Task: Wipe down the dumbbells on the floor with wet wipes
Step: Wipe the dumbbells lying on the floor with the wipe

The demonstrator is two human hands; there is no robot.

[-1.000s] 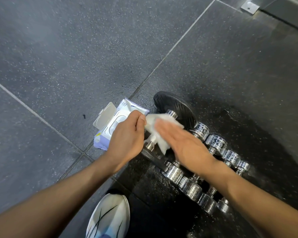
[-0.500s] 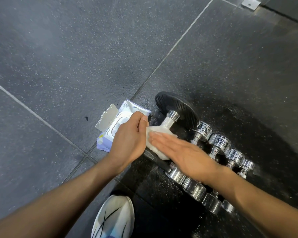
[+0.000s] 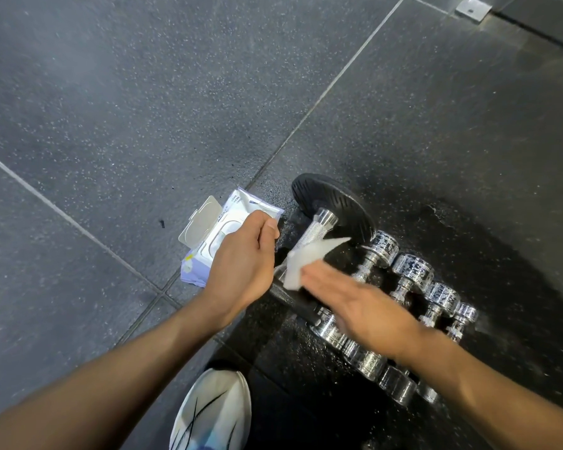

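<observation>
A large dumbbell with black plates and a knurled chrome handle lies on the dark floor. My left hand is curled over its near end, which the hand hides. My right hand, blurred, presses a white wet wipe flat against the near part of the handle with straight fingers. To the right, several small chrome dumbbells lie side by side, partly under my right forearm. The wet wipes pack lies behind my left hand with its lid flipped open.
My white shoe stands at the bottom, just near of the dumbbells. The floor is dark rubber tiles with pale seams. A small metal plate and a dark ledge sit at the far right corner.
My right hand slid the wipe along the large dumbbell's handle from the far plate toward me, baring the far part of the handle. My left hand stayed put.
</observation>
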